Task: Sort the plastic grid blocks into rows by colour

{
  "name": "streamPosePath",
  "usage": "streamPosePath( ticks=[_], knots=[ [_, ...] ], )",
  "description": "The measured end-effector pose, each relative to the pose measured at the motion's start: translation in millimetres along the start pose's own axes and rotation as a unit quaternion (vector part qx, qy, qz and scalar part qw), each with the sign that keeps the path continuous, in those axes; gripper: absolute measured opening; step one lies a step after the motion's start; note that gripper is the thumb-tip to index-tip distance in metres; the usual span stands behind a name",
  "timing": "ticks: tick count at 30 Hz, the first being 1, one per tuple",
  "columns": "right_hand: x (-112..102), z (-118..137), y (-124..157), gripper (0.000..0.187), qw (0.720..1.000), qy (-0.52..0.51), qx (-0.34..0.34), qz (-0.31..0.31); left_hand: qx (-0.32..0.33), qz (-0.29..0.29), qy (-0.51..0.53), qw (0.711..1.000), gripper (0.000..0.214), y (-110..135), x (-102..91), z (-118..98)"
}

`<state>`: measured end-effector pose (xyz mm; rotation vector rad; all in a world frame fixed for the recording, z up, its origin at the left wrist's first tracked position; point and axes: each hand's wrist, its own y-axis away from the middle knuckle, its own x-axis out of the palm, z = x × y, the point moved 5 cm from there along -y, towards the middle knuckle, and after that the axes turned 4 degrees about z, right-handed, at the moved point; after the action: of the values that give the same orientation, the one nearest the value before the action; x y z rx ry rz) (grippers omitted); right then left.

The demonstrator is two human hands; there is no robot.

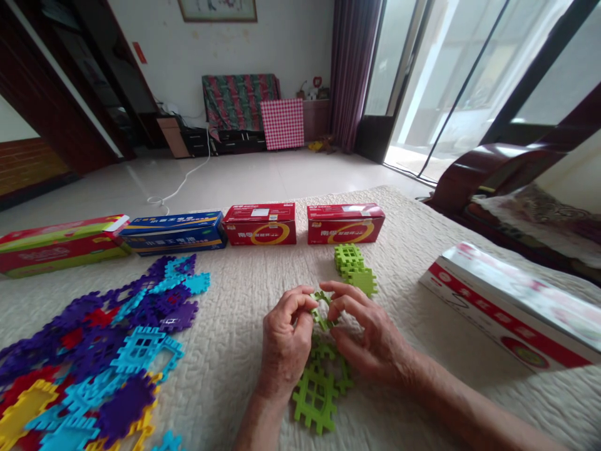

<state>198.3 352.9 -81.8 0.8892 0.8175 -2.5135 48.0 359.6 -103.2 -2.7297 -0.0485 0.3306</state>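
Observation:
My left hand [284, 341] and my right hand [369, 332] meet over a cream quilted surface [235, 351], both pinching one small green interlocking tile [323, 311] between the fingertips. Under the hands lie more green tiles [315, 394], flat on the quilt. A small stack of green tiles [354, 268] sits just beyond the right hand. To the left spreads a loose pile of purple, blue, red and yellow tiles [107, 351].
Several flat boxes line the far edge: a red-green one [56, 244], a blue one [173, 232] and two red ones [260, 223] [345, 223]. A long red-and-white box [511, 300] lies at right. Beyond are tiled floor, a white cable and a dark wooden armrest [488, 169].

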Motion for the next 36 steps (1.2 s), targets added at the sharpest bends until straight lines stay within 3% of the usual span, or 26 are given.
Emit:
streamPosePath(
  ticks=[4, 10, 14, 18, 21, 28, 36],
  knots=[
    [-1.6, -1.5, -0.8, 0.031, 0.999, 0.027, -0.008, 0.020, 0.004, 0.006, 0.011, 1.000, 0.022, -1.0, -0.3, -2.1],
    [1.1, 4.5, 1.1, 0.056, 0.997, 0.055, -0.028, 0.036, 0.009, 0.013, 0.036, 0.999, 0.025, -1.8, 0.6, -5.5],
    [-2.1, 1.0, 1.6, 0.051, 0.995, 0.092, -0.031, 0.027, -0.020, -0.004, 0.030, 0.999, 0.022, -1.0, -0.4, -4.1],
    [-22.8, -10.5, 1.5, 0.047, 0.987, 0.155, -0.030, -0.020, -0.103, -0.054, 0.014, 0.993, 0.025, 0.6, -6.6, 6.1],
    [-36.8, -19.9, 1.9, 0.050, 0.979, 0.198, -0.039, -0.018, -0.142, -0.097, 0.005, 0.985, 0.023, 1.8, -12.2, 11.2],
    [-54.0, -36.7, 6.2, 0.055, 0.956, 0.287, -0.052, -0.018, -0.149, -0.109, -0.010, 0.983, 0.023, 2.2, -15.1, 9.8],
    [-55.4, -38.9, 6.1, 0.054, 0.955, 0.292, -0.051, 0.005, -0.163, -0.144, -0.006, 0.976, 0.021, 2.9, -18.3, 12.8]
  ],
)
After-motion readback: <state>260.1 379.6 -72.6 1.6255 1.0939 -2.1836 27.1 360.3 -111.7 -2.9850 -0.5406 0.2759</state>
